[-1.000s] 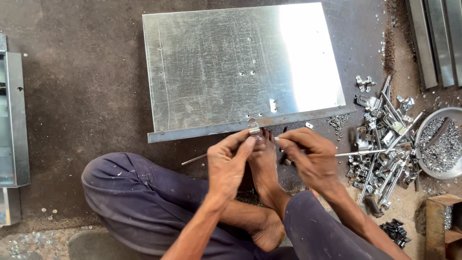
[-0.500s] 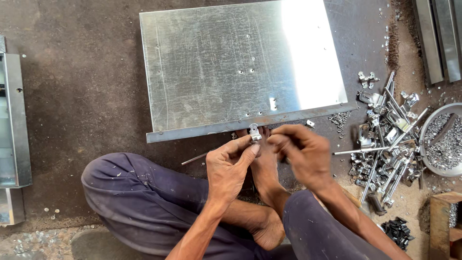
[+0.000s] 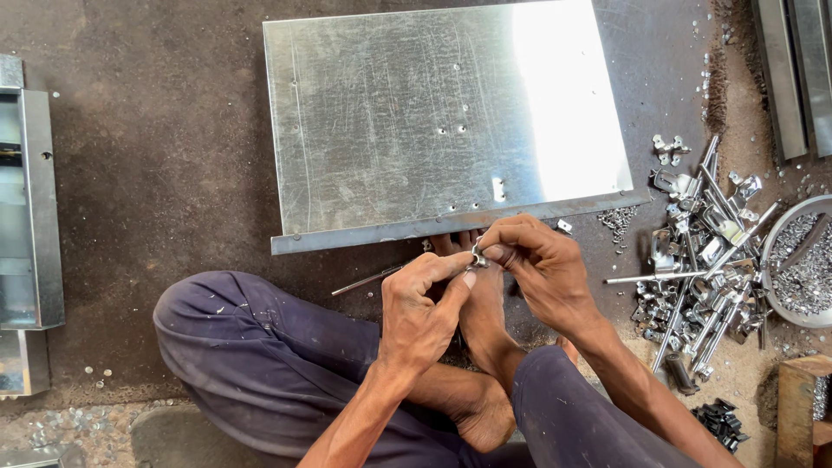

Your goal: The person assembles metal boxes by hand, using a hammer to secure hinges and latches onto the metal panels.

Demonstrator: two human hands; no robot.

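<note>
I sit cross-legged on a dark floor. My left hand (image 3: 422,305) and my right hand (image 3: 530,263) meet above my bare foot, and together their fingertips pinch a small shiny metal clip (image 3: 477,254). Just beyond the hands lies a large galvanized sheet-metal panel (image 3: 416,121) with a folded front edge and a few small holes. A thin metal rod (image 3: 368,279) lies on the floor beside my left hand, under the panel's edge.
A heap of metal rods, brackets and clips (image 3: 702,251) lies to the right. A round bowl of small fasteners (image 3: 802,264) sits at the far right. Sheet-metal channels (image 3: 30,217) stand at the left edge, more metal strips (image 3: 793,69) at top right, a wooden block (image 3: 802,407) at bottom right.
Both hands stay together on the small clip, shifting slightly as the fingers work it. The view has drifted a little; the panel has not moved.
</note>
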